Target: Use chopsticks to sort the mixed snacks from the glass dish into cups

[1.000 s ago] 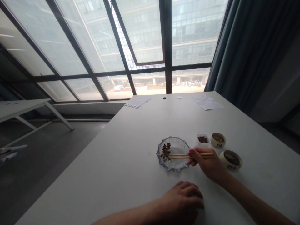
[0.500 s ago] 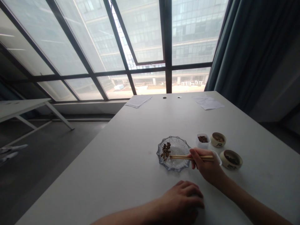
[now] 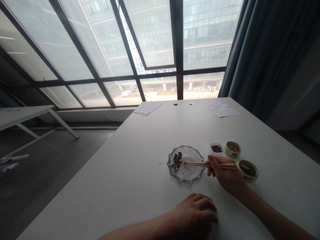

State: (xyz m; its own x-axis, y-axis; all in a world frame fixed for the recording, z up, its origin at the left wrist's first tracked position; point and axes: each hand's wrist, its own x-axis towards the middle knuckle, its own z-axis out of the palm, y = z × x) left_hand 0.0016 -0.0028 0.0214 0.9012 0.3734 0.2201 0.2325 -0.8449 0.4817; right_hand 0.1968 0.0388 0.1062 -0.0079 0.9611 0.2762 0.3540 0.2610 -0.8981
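Pinching a pair of chopsticks (image 3: 208,164) between fingers and thumb, right hand (image 3: 224,176) beside the glass plate (image 3: 187,174), tips pressed nearly together and reaching level across the plate's middle. Nothing visibly caught between the tips, though too small to tell for sure. Just left of the tips, a small heap of dark seeds (image 3: 177,160) on the plate's left half, the right half bare. Left hand (image 3: 196,213) flat on the table (image 3: 140,186), palm down, fingers loosely curled, holding nothing, well short of the plate.

Behind the right hand, three small dishes: a white tub (image 3: 216,148) with dark seeds in it, a round cup (image 3: 233,149) beside that, and a second cup (image 3: 247,170) just past the chopsticks' back ends, also dark inside. Judging by that, sorting of seeds from plate to dishes partly done, with a fair heap left on the plate.

Compared with half a second ago: chopsticks and right hand drawn back to the right, tips now off the heap rather than at its edge, back ends nearer the second cup. Left hand, plate and dishes unchanged. Farther off, papers (image 3: 148,107) at the table's far edge.
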